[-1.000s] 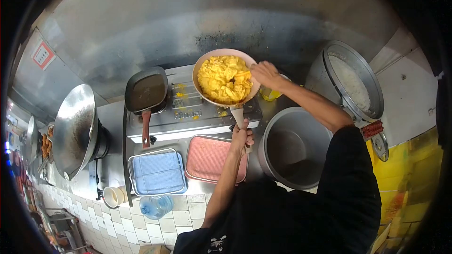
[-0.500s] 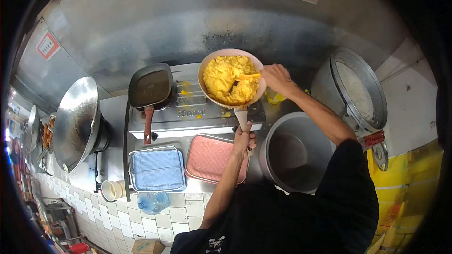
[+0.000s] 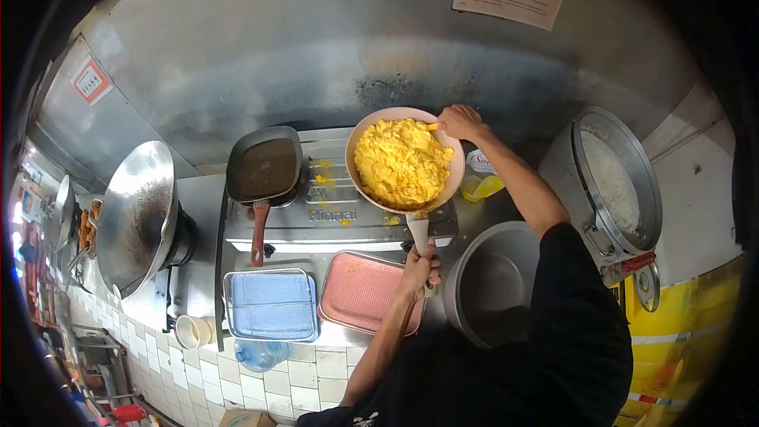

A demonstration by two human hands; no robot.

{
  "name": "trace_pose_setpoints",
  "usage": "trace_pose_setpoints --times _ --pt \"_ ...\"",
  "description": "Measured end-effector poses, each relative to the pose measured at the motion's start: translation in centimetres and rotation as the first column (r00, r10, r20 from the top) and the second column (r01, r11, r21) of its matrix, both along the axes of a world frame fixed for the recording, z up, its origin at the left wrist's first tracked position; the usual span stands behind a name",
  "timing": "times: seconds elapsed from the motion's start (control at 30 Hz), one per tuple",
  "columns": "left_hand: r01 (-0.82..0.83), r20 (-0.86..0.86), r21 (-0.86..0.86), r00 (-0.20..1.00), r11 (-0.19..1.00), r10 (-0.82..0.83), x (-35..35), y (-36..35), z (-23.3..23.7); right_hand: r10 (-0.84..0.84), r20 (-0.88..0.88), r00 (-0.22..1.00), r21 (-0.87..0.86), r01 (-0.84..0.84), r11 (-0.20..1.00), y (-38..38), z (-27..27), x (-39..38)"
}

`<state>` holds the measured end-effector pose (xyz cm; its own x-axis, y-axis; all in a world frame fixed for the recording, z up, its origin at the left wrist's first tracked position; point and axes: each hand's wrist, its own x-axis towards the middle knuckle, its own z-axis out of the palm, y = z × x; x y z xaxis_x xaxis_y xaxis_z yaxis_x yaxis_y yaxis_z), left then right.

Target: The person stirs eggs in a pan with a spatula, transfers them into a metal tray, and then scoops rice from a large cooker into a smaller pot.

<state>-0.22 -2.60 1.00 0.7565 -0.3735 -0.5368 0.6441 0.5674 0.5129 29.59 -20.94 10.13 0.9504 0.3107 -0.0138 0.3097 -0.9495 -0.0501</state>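
Observation:
A light pink frying pan (image 3: 458, 171) sits over the right side of the stove, full of yellow scrambled eggs (image 3: 402, 164). My left hand (image 3: 421, 272) is closed round the pan's pale handle (image 3: 419, 231), below the pan. At the pan's upper right rim, my right hand (image 3: 463, 123) grips a yellow-orange spatula (image 3: 432, 126). Only a short piece of the spatula shows; its far end is hidden in or behind the eggs.
A square dark pan (image 3: 269, 170) stands on the left burner. In front lie a blue tray (image 3: 270, 304) and a pink tray (image 3: 360, 289), each with a wire rack. A big pot (image 3: 494, 277), a rice pot (image 3: 613, 178) and a yellow cup (image 3: 480, 187) are at right; a wok (image 3: 142, 213) is at left.
The spatula has gone from the middle right of the eggs to the upper right rim. The eggs now cover the gap that showed the pan's bottom. The whole view has shifted slightly.

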Motion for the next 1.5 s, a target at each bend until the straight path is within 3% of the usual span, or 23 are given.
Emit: trace_pose_setpoints --times 0.2,0.37,0.53,0.67,0.77,0.8,0.9,1.0,1.1,1.23,1.27,1.37,1.43,1.47,1.5 --pt "0.007 -0.022 -0.009 1.000 1.000 -0.008 -0.1 0.0 0.4 0.325 0.084 0.942 0.096 -0.332 0.938 -2.3 1.5 -0.8" --pt "0.031 -0.021 -0.032 0.999 0.999 -0.032 0.0 0.4 0.0 0.354 0.062 0.933 -0.032 -0.352 0.935 -1.7 4.4 -7.5" --pt "0.008 -0.026 -0.015 1.000 1.000 -0.009 -0.1 0.1 0.1 0.458 0.033 0.888 -0.042 -0.457 0.889 -1.7 1.1 -10.9" --pt "0.013 -0.011 0.013 1.000 1.000 -0.013 -0.3 0.2 0.0 0.317 0.202 0.927 -0.217 -0.273 0.937 -1.8 -1.5 -9.7" --pt "0.016 -0.006 0.004 1.000 1.000 -0.016 -0.1 0.7 0.6 0.310 0.294 0.904 -0.193 -0.262 0.946 -1.1 0.9 -10.1" --pt "0.016 -0.014 -0.013 1.000 1.000 -0.016 -0.1 0.7 0.6 0.353 0.284 0.891 -0.176 -0.313 0.933 -0.3 3.1 -11.4" --pt "0.004 -0.013 -0.016 1.000 1.000 -0.004 -0.2 0.5 -0.2 0.373 0.028 0.927 -0.197 -0.361 0.912 1.8 6.5 -15.1" --pt "-0.009 -0.017 -0.028 1.000 1.000 0.008 -0.4 0.3 0.3 0.408 -0.002 0.913 -0.105 -0.406 0.908 0.9 1.9 -14.9" --pt "-0.040 0.003 -0.002 0.999 0.999 0.040 -0.4 -0.1 -0.8 0.288 0.172 0.942 -0.161 -0.262 0.952 0.4 1.9 -12.4" --pt "-0.066 0.023 0.063 0.998 0.996 0.065 -0.6 -0.2 -0.3 0.345 0.438 0.830 -0.173 -0.298 0.939 0.6 3.7 -12.6" --pt "-0.060 -0.004 -0.026 0.998 0.998 0.060 -0.1 -0.7 -3.0 0.247 0.239 0.939 -0.157 -0.213 0.964 1.0 4.5 -12.9" --pt "-0.101 0.085 0.037 0.992 0.994 0.098 -0.3 -1.0 -3.8 0.348 0.035 0.937 -0.252 -0.329 0.910 5.5 7.0 -17.3" --pt "-0.107 0.131 0.094 0.987 0.990 0.095 -0.4 -1.9 -3.6 0.448 0.153 0.881 -0.131 -0.431 0.893 5.6 2.8 -18.7" --pt "-0.115 0.137 0.113 0.986 0.987 0.100 -0.5 -2.1 -3.5 0.399 0.073 0.914 -0.249 -0.371 0.895 6.2 1.3 -18.4" --pt "-0.125 0.135 0.130 0.985 0.984 0.107 -0.5 -2.9 -3.7 0.425 0.089 0.901 -0.183 -0.405 0.896 6.4 1.0 -18.1"
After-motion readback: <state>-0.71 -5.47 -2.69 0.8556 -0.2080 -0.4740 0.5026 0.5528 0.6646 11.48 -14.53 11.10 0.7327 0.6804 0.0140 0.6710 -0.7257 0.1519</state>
